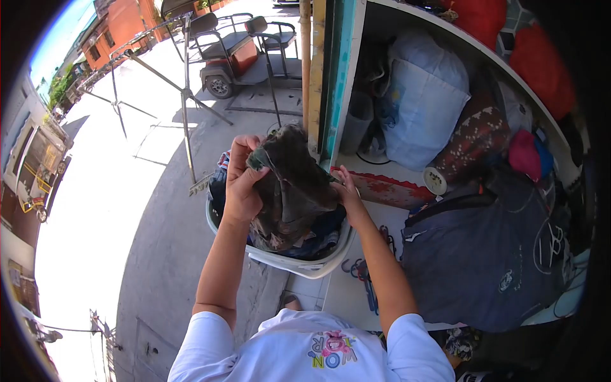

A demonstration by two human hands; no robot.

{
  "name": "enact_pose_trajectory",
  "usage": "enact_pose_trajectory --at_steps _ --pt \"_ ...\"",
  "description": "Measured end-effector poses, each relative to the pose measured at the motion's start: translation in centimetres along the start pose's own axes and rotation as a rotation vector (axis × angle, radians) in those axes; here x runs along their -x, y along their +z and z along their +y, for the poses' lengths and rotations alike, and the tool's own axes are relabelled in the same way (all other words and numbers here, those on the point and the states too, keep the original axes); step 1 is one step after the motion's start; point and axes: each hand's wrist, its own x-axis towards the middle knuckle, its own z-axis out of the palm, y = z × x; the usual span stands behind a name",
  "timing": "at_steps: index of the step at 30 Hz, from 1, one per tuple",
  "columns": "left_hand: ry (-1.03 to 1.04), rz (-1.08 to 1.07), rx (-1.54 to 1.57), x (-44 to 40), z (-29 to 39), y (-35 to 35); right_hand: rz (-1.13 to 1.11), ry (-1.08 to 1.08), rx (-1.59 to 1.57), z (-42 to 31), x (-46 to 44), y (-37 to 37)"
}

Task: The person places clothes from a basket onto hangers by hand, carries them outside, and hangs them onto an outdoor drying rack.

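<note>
Both my hands hold up a dark, crumpled garment (296,184) above a white laundry basket (305,268). My left hand (244,181) pinches its upper left edge, where a greenish patch shows between thumb and fingers. On the other side, my right hand (347,191) grips the cloth's right edge with the fingers closed. More dark clothes (321,242) fill the basket under the garment, some of them hidden by it. Which kind of garment it is I cannot make out.
At the right, a cabinet holds a light blue bag (425,102). A dark shirt (484,254) lies spread below it. Several hangers (366,280) lie beside the basket. Metal drying-rack poles (186,95) and a parked cart (238,54) stand outside, left of the wooden post (306,70).
</note>
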Motion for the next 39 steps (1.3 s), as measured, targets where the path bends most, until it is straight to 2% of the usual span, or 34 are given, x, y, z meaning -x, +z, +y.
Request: enact_pose_trajectory --at_steps 1,2,3,5,7,8,9,11,13,15,17,18,19,20,21,22,23,24,26,28,30,31,33,34,35,36,37,38,39 --pt "0.026 0.033 0.099 -0.8 1.0 0.8 -0.085 -0.021 0.034 -0.3 -0.1 0.5" --pt "0.044 0.084 0.091 -1.7 1.4 1.3 -0.231 0.086 0.068 -1.5 0.5 1.0" --pt "0.047 0.089 0.089 -2.8 1.2 1.3 -0.237 0.089 0.069 -1.1 0.5 1.3" --pt "0.05 0.068 0.196 -5.2 0.6 1.3 -0.306 -0.037 0.151 -0.5 0.3 1.7" --pt "0.057 0.095 0.202 -7.5 0.9 0.8 -0.028 -0.237 0.201 -3.2 -1.4 -1.1" --pt "0.06 0.116 0.209 -8.1 1.0 0.6 0.21 -0.147 0.134 -9.0 1.1 -1.8" --pt "0.059 0.115 0.213 -8.5 1.4 0.4 0.342 -0.217 0.107 -11.4 1.6 -3.9" --pt "0.12 0.033 0.218 -8.9 2.7 -0.2 0.469 -0.565 0.133 -17.0 4.7 -6.0" --pt "0.195 0.008 0.179 -8.4 3.6 -0.7 0.705 -0.983 0.575 -20.9 8.7 -6.7" --pt "0.174 0.027 0.109 -7.4 3.5 -4.2 0.762 -1.224 0.754 -22.2 12.8 -4.6" --pt "0.056 0.092 -0.051 -5.2 2.6 -8.3 0.352 -1.304 0.751 -20.3 15.4 -2.2" --pt "-0.021 0.146 -0.188 -3.5 1.8 -11.1 0.045 -1.245 0.717 -18.7 16.2 -0.6" --pt "-0.108 0.303 -0.519 -1.4 0.0 -15.3 -0.205 -1.098 0.727 -16.0 16.9 1.2" --pt "-0.305 0.517 -0.759 1.5 -1.0 -17.4 -0.415 -0.993 0.701 -12.5 17.2 3.2" --pt "-0.476 0.614 -0.951 4.5 -2.6 -21.1 -0.583 -0.832 0.693 -8.4 17.7 4.9" --pt "-0.508 0.663 -1.035 7.7 -3.4 -21.9 -0.677 -0.689 0.713 -4.0 18.3 5.2" --pt "-0.511 0.711 -0.982 9.8 -3.6 -20.8 -0.767 -0.551 0.735 -0.6 18.6 5.4" --pt "-0.487 0.703 -0.985 11.7 -3.7 -19.6 -0.778 -0.542 0.725 1.7 18.7 5.1" --pt "-0.405 0.609 -1.046 15.3 -4.0 -20.0 -0.885 -0.348 0.687 4.0 18.7 2.9" --pt "-0.346 0.593 -1.088 17.7 -3.9 -17.4 -0.775 0.041 0.441 3.1 17.8 0.2" --pt "-0.307 0.578 -1.253 18.9 -3.3 -12.9 -0.412 0.078 0.383 3.6 16.3 -2.9" --pt "-0.296 0.574 -1.294 20.1 -3.9 -11.9 -0.211 0.017 0.387 5.3 15.2 -4.9" --pt "-0.417 0.487 -1.402 21.8 -4.4 -9.1 0.168 -0.046 0.39 7.8 13.1 -8.2" --pt "-0.415 0.478 -1.397 22.9 -4.8 -8.5 0.273 0.047 0.361 9.8 11.9 -10.2" --pt "-0.373 0.357 -1.571 24.0 -5.7 -8.2 0.286 0.035 0.363 12.1 11.3 -10.9" --pt "-0.318 0.23 -1.739 24.4 -6.7 -7.9 0.33 0.124 0.299 14.1 10.5 -11.7" --pt "-0.297 0.221 -1.73 24.4 -7.5 -7.5 0.371 0.211 0.23 14.7 9.9 -12.3" --pt "-0.307 0.208 -1.795 24.4 -8.1 -7.1 0.305 0.382 0.174 13.6 9.9 -11.6" --pt "-0.321 0.199 -1.864 24.3 -8.6 -7.0 0.268 0.437 0.086 15.2 9.2 -11.7"
